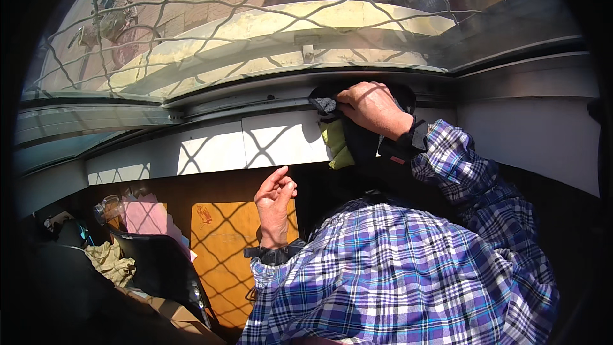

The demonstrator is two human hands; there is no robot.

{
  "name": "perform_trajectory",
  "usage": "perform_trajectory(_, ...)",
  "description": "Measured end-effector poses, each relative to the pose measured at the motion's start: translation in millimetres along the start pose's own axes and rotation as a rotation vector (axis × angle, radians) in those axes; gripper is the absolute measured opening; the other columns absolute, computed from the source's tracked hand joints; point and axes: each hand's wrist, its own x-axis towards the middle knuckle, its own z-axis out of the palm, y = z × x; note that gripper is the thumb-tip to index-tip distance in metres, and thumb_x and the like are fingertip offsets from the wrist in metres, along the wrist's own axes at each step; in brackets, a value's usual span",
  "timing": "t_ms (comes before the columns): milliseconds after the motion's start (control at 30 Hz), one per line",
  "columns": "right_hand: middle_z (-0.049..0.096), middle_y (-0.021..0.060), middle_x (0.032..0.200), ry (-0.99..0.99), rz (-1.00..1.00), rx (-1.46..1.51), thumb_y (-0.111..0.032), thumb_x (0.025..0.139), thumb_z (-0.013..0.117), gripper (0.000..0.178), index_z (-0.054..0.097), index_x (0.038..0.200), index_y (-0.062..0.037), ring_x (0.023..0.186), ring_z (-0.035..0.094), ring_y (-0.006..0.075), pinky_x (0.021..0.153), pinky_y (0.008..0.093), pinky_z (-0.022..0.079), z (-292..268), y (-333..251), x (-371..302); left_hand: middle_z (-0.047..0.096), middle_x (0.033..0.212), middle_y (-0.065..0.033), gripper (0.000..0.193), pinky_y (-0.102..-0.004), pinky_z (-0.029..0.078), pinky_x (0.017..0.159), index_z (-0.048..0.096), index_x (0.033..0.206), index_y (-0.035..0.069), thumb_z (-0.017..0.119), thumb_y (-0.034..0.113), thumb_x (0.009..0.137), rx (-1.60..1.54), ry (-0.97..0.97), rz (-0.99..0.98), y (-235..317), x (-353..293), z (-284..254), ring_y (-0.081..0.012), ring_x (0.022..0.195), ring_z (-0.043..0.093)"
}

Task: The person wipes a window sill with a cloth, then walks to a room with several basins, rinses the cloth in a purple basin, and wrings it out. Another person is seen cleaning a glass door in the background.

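Note:
By the window track, my right hand is closed at the edge of a black fabric item that shows a patch of grey lining; its exact kind is unclear. A yellow-green cloth hangs just below, over the edge of the white sill. Lower and to the left, my left hand is raised with its fingers loosely bent and apart, holding nothing. Both wrists carry dark straps, and plaid sleeves cover my arms.
Behind the sill stands a window with wire mesh; a bicycle shows outside. Below left are an orange-brown wooden surface, pink paper, a clear jar, a black chair, a beige cloth and cardboard.

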Motion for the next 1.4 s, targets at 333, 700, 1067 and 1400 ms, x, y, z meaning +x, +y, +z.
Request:
perform_trajectory(333, 0.061, 0.0143, 0.062, 0.004, -0.037, -0.249, -0.014, 0.071, 0.059, 0.013, 0.063, 0.062, -0.0064, 0.063, 0.064, 0.029, 0.055, 0.0381, 0.049, -3.8, 19.3, -14.4, 0.057, 0.081, -0.0026, 0.032, -0.021, 0.045, 0.067, 0.058, 0.116, -0.003, 0.063, 0.001, 0.085, 0.071, -0.085, -0.07, 3.0, 12.9, 48.9, -0.0084, 0.071, 0.052)
perform_trajectory(700, 0.062, 0.0154, 0.07, -0.052, 0.029, -0.12, -0.019, 0.073, 0.065, 0.016, 0.066, 0.076, -0.0038, 0.07, 0.062, 0.0332, 0.063, 0.0405, 0.05, -18.6, 31.7, -18.0, 0.06, 0.084, -0.006, 0.034, -0.0217, 0.048, 0.065, 0.057, 0.116, -0.004, 0.065, 0.002, 0.083, 0.014, -0.009, -0.021, -4.6, 18.1, 16.8, -0.0116, 0.072, 0.057)
perform_trajectory(1067, 0.062, 0.0121, 0.065, -0.163, -0.026, -0.233, -0.031, 0.077, 0.067, 0.023, 0.065, 0.074, -0.0079, 0.063, 0.062, 0.0312, 0.056, 0.0407, 0.048, 3.1, -10.6, 17.3, 0.059, 0.081, -0.0055, 0.039, -0.0202, 0.048, 0.062, 0.052, 0.12, -0.008, 0.064, 0.0, 0.084, -0.044, -0.019, -0.086, 11.3, 23.6, 8.4, -0.0096, 0.07, 0.056)
perform_trajectory(1400, 0.063, 0.0125, 0.071, -0.344, 0.394, -0.424, -0.027, 0.076, 0.067, 0.02, 0.066, 0.076, -0.0069, 0.069, 0.063, 0.0314, 0.06, 0.0408, 0.049, -46.3, 38.4, -34.8, 0.06, 0.06, -0.0078, 0.036, -0.0253, 0.05, 0.054, 0.053, 0.117, -0.009, 0.062, 0.005, 0.085, 0.058, 0.019, -0.142, 19.2, 48.0, 6.9, -0.0138, 0.053, 0.057)
